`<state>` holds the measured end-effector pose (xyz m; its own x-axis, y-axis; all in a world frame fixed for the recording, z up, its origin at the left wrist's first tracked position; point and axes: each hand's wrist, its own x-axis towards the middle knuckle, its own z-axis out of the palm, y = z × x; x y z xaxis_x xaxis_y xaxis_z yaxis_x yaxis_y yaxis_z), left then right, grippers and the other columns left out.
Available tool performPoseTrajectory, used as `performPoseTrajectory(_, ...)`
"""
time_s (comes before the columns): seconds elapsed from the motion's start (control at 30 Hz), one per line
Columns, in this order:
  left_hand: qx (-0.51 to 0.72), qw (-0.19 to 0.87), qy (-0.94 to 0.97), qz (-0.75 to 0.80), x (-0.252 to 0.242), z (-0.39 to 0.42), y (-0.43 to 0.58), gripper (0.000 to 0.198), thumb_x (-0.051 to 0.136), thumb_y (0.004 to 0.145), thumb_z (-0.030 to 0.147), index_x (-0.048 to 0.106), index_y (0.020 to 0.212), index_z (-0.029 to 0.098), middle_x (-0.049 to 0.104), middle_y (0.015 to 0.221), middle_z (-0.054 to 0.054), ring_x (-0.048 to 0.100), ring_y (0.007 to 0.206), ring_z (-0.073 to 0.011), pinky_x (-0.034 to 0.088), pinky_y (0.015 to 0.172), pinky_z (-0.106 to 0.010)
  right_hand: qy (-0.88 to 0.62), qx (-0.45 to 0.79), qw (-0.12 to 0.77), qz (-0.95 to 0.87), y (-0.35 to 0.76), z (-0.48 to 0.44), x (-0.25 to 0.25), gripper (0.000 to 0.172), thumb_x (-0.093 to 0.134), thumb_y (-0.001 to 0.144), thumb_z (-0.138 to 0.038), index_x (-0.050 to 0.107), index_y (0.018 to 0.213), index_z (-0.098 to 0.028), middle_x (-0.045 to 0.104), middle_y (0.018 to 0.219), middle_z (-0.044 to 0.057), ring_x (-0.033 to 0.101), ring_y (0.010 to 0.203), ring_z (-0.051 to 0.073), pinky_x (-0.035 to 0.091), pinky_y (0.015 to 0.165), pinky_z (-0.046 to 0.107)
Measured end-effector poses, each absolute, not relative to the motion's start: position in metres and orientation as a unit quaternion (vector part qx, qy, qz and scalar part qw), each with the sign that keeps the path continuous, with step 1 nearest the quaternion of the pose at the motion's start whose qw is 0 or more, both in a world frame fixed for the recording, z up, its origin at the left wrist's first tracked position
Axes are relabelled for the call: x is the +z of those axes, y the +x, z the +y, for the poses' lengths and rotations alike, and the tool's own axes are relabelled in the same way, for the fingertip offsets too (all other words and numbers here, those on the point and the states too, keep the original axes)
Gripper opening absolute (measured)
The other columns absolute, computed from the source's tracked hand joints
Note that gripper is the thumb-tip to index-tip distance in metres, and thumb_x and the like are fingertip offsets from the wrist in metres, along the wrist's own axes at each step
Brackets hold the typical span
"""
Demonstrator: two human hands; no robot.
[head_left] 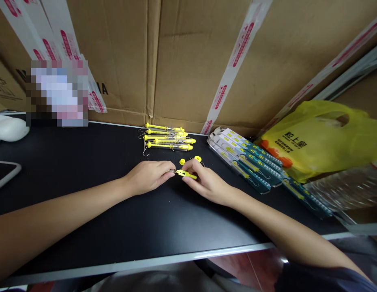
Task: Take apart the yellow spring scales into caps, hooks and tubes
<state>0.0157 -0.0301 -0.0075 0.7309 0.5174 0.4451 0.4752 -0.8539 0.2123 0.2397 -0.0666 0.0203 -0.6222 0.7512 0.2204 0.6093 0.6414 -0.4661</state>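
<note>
My left hand (150, 177) is closed in a pinch on a thin metal piece (172, 170), which looks like a spring; most of it is hidden by the fingers. My right hand (209, 181) pinches a slim yellow plastic part (188, 174) with small holes at its left end. The two pieces meet end to end between the hands; whether they are hooked together I cannot tell. Just beyond my right fingers lie a small yellow cap (182, 161) and a yellow ring (198, 158) near a thin wire hook. Farther back, several yellow spring scales (170, 145) with hooks lie side by side.
Flat printed boxes (247, 156) are stacked at the right, beside a yellow plastic bag (325, 136) and clear plastic packaging (349, 188). Large taped cartons (182, 65) wall off the back of the black table (94, 239). A white-edged device (6, 174) lies at the left.
</note>
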Motion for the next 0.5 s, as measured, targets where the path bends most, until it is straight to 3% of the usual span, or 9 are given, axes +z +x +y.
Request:
performPoseTrajectory(0.17,0.248,0.031,0.932,0.264,-0.0078,-0.0291,0.0154,0.028,0.029,0.097,0.034,0.052,0.096,0.019,0.066,0.083,0.001,0.064,0.072,-0.0131,0.042,0.06,-0.022,-0.399,0.144,0.17,-0.89,0.2389,-0.0668,0.0171,0.015,0.044,0.093,-0.033,0.041,0.101,-0.021,0.045,0.068,-0.004,0.042,0.056,0.01,0.032,0.054,0.021)
performPoseTrajectory(0.5,0.217,-0.004,0.943,0.253,-0.0076,-0.0307,0.0164,0.027,0.029,0.097,0.033,0.053,0.096,0.019,0.064,0.085,0.001,0.064,0.079,-0.0134,0.042,0.062,-0.022,-0.375,0.162,0.164,-0.898,0.2348,-0.0678,0.0164,0.009,0.042,0.093,-0.025,0.048,0.095,-0.018,0.058,0.074,0.0,0.05,0.057,0.01,0.038,0.056,0.021)
